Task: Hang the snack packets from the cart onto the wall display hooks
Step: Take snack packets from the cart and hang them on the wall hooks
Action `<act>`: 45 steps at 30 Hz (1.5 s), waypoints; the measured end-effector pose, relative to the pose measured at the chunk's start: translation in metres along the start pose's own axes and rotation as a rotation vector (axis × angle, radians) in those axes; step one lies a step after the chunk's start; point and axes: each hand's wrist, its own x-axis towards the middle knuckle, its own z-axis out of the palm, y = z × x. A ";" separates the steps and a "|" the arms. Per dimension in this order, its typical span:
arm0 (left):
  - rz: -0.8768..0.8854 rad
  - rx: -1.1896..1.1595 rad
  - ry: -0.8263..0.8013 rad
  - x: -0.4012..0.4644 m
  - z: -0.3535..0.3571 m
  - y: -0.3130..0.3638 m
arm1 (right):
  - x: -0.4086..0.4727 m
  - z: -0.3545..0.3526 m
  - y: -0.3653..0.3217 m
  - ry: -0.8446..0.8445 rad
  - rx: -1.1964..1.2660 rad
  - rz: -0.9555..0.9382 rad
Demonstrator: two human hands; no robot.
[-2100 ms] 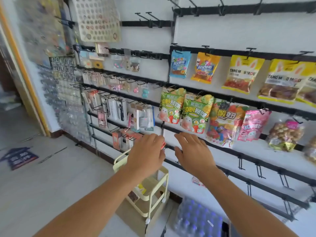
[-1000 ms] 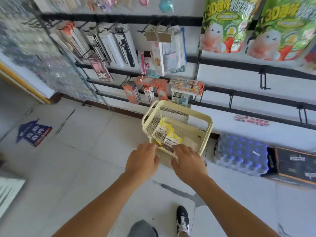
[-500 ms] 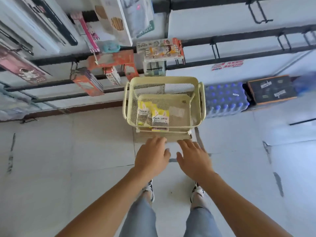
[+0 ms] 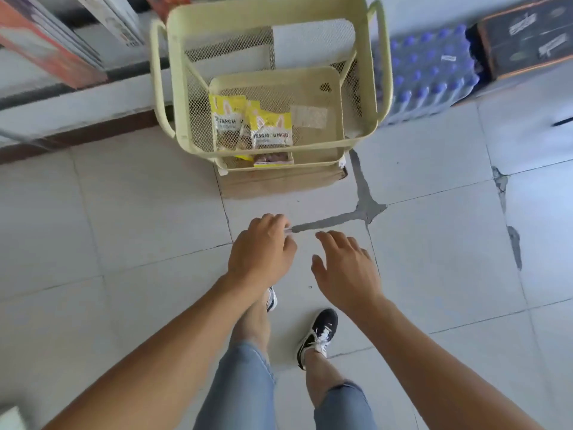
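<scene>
A pale yellow mesh cart (image 4: 173,88) stands on the floor against the wall, seen from above. On a lower tier lie two yellow snack packets, one (image 4: 271,128) overlapping the other (image 4: 226,119), both flat and partly behind the upper tier's front rim. My left hand (image 4: 262,252) hovers over the floor tiles short of the cart, fingers loosely bent, nothing visible in it. Beside it my right hand (image 4: 344,268) is spread open and empty. Both hands are well clear of the cart. The wall hooks are out of view.
A cardboard box (image 4: 279,181) sits under the cart. A wrapped pack of water bottles (image 4: 428,76) and a dark box (image 4: 527,35) lie to the cart's right. Boxed goods (image 4: 46,41) hang at upper left. My feet (image 4: 319,333) stand on cracked tiles.
My view has tilted from the wall display down to the cart. Both hands dropped from the wall hooks to just before the cart and now sit farther from its rim.
</scene>
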 end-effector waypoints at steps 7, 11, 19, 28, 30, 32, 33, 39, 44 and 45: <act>-0.057 -0.033 0.037 0.042 0.114 -0.019 | 0.033 0.090 0.070 0.089 0.024 0.016; -0.056 -0.021 0.084 0.076 0.166 -0.045 | 0.070 0.147 0.103 0.095 0.007 0.029; 0.084 0.044 0.357 0.165 0.193 -0.100 | 0.184 0.210 0.112 0.346 -0.008 -0.145; 0.121 0.105 0.654 0.223 0.173 -0.132 | 0.288 0.199 0.098 0.604 0.052 -0.368; 0.100 0.093 0.683 0.224 0.169 -0.138 | 0.300 0.193 0.090 0.605 0.049 -0.366; 0.086 0.053 0.689 0.221 0.167 -0.143 | 0.306 0.186 0.082 0.567 0.026 -0.344; 0.085 0.042 0.688 0.219 0.167 -0.145 | 0.307 0.183 0.079 0.542 0.020 -0.334; 0.067 0.114 0.638 0.211 0.171 -0.161 | 0.338 0.161 0.058 0.430 0.159 -0.196; 0.048 0.067 0.661 0.219 0.165 -0.160 | 0.377 0.159 0.046 0.304 0.111 -0.110; 0.048 0.072 0.642 0.221 0.166 -0.159 | 0.382 0.161 0.042 0.280 0.090 -0.097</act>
